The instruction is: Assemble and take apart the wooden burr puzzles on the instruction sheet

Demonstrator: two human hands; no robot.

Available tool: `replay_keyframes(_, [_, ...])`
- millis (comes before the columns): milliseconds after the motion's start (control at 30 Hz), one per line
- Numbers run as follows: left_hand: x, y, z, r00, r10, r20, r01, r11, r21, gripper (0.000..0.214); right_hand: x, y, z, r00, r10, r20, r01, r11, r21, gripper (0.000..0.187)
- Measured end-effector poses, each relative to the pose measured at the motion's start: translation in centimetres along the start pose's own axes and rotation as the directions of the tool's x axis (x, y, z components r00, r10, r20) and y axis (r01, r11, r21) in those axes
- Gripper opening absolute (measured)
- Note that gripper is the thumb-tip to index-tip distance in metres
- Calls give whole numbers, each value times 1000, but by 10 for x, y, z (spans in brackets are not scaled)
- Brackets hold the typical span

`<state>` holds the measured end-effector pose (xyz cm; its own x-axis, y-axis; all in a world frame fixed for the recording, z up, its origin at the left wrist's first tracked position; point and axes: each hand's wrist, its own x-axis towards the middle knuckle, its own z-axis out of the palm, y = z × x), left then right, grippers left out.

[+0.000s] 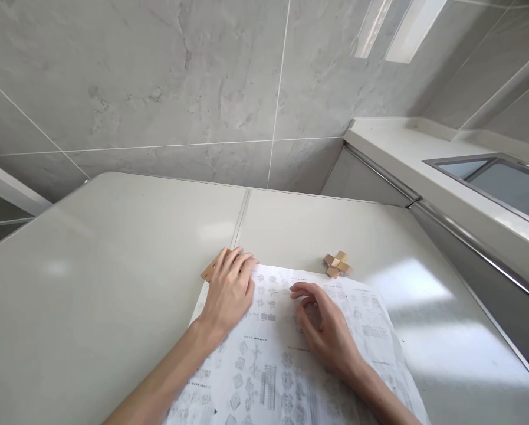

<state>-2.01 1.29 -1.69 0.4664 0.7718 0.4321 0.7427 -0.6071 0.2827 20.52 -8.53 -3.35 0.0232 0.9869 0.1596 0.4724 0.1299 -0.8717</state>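
Note:
A large printed sheet [268,336] covered in small line diagrams lies on the white table in front of me. My left hand [232,283] rests with its fingers stretched over the sheet's upper left corner. Under its fingertips a flat light-brown wooden piece [209,271] with small dark holes shows in part. My right hand [319,319] hovers over or lightly touches the sheet's middle, fingers curved and apart, holding nothing. Just beyond the sheet's top edge sits a small star-shaped wooden puzzle [337,263] made of interlocked pieces.
The white table [114,265] has a seam running away from me. Grey tiled wall [158,77] stands behind it. On the right is a white counter [401,136] with a sink [498,177], its edge higher than the table. A pale frame [16,186] stands at the left.

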Motion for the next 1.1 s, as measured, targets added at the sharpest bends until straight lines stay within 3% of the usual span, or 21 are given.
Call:
replay_keyframes(167, [-3, 19, -2, 975, 215, 53, -208, 971, -116, 32, 5, 4, -1, 985, 50, -162, -17, 980, 198, 29])
replay_keyframes(300, [-8, 34, -4, 886, 444, 134, -403, 880, -250, 32, 13, 4, -9, 947, 216, -239, -108, 912, 396, 42])
replay_keyframes(400, [-13, 41, -3, 834, 523, 177, -460, 835, -302, 29, 19, 2, -19, 908, 331, -258, -179, 862, 474, 52])
replay_keyframes(533, [-16, 47, 0, 813, 548, 195, -469, 816, -338, 26, 24, 2, -30, 876, 425, -228, -254, 808, 532, 58])
replay_keyframes(767, [-18, 49, 2, 815, 541, 209, -444, 814, -374, 26, 28, 7, -34, 864, 455, -218, -261, 773, 578, 60])
replay_keyframes(933, [-16, 50, 2, 827, 527, 194, -422, 811, -404, 22, 28, 2, -33, 872, 446, -201, -288, 800, 526, 40])
replay_keyframes(1000, [-15, 52, 2, 842, 505, 189, -394, 816, -423, 21, 27, 0, -33, 889, 418, -186, -273, 810, 519, 33])
replay_keyframes(1100, [-13, 54, 0, 906, 375, 197, -248, 847, -471, 24, 25, 1, -32, 922, 359, -143, -231, 808, 542, 29])
